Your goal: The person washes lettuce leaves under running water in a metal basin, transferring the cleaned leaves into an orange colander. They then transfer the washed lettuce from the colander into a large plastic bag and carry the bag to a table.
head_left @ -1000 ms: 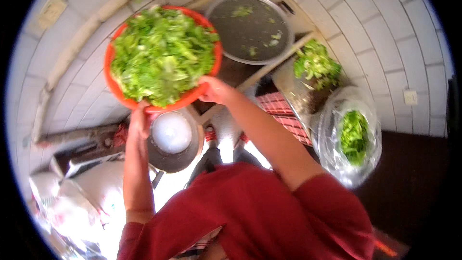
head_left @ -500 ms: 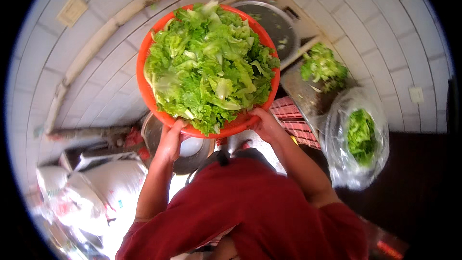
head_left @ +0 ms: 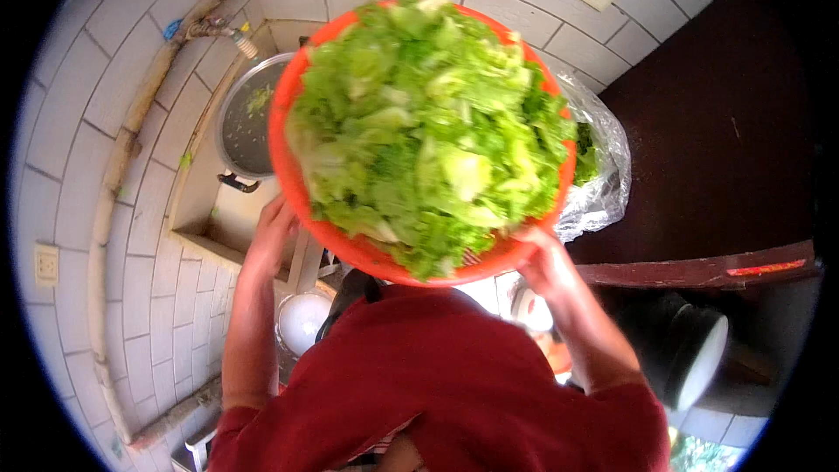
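Note:
A round orange-red basket (head_left: 343, 249), heaped with cut green lettuce (head_left: 428, 140), is held up in front of me. My left hand (head_left: 276, 225) grips its rim at the near left, the fingers partly hidden beneath it. At the near right, my right hand (head_left: 542, 255) is closed on the rim with the thumb near the leaves. Left of the basket, a metal pot (head_left: 229, 135) of water with bits of leaf floating in it stands in a pale sink (head_left: 229, 232). Behind the basket's right side, a clear plastic bag (head_left: 607, 135) holding more greens is partly covered.
A tap (head_left: 210, 28) on a wall pipe reaches over the sink. On the right is a dark brown tabletop (head_left: 699, 140) with a reddish front edge, a dark pot with a pale rim (head_left: 703, 358) below it. A white bowl (head_left: 304, 322) sits low by my left arm. Tiled walls enclose the far side.
I have turned to the right with the basket. The pot and sink now lie to its left, and the dark tabletop takes up more of the right side.

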A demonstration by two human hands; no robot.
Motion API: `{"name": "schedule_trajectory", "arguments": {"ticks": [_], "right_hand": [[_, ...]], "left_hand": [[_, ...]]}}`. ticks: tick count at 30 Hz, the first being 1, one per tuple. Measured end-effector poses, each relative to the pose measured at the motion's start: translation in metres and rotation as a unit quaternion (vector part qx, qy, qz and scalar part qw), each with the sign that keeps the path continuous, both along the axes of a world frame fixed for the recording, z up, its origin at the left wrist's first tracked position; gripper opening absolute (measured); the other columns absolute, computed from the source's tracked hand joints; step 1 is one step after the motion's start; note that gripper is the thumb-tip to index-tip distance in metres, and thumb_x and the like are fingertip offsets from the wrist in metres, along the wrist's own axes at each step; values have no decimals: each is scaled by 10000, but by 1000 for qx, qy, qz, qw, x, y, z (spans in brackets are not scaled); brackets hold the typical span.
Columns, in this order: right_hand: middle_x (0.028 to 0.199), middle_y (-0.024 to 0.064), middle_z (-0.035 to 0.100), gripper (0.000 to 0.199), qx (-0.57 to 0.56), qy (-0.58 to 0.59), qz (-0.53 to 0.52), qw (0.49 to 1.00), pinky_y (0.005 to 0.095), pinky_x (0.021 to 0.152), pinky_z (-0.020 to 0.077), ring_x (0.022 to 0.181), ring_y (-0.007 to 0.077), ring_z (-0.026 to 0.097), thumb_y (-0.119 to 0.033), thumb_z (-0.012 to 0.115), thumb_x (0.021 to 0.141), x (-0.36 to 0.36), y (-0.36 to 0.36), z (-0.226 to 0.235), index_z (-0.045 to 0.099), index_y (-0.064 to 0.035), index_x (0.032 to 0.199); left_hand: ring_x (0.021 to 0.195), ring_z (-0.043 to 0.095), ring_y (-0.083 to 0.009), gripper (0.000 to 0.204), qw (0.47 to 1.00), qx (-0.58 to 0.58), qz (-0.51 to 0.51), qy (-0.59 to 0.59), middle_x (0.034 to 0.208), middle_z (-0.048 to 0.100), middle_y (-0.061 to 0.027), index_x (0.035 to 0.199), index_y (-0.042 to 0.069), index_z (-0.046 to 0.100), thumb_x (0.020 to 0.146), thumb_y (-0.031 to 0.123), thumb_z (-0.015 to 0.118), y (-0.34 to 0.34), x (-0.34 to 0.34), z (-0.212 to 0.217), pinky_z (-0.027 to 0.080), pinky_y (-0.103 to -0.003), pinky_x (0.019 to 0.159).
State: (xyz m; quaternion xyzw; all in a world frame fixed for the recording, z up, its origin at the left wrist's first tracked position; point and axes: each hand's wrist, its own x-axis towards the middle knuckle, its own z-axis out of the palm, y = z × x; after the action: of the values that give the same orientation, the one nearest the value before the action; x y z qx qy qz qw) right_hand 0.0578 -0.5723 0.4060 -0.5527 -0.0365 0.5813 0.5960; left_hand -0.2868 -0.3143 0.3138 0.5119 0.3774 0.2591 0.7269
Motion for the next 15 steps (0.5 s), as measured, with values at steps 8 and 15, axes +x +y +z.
{"name": "schedule_trajectory", "arguments": {"ticks": [8, 15], "right_hand": [[1122, 109, 632, 453, -91, -52, -253, 962, 405, 788, 545, 998, 261, 624, -193, 624, 818, -28, -106, 67, 527, -38, 1232], [939, 129, 643, 304, -66, -31, -402, 913, 330, 542, 486, 691, 242, 601, -184, 584, 814, -61, -93, 71, 556, -47, 1084]], "left_hand": [[1201, 557, -234, 617, 965, 145, -216, 32, 1322, 584, -166, 1400, 25, 486, 952, 444, 552, 108, 272, -49, 431, -346, 998], [1436, 268, -368, 1075, 950, 82, -240, 181, 1566, 249, -214, 1535, 45, 203, 815, 797, 470, 131, 445, -94, 298, -482, 1129]]}}
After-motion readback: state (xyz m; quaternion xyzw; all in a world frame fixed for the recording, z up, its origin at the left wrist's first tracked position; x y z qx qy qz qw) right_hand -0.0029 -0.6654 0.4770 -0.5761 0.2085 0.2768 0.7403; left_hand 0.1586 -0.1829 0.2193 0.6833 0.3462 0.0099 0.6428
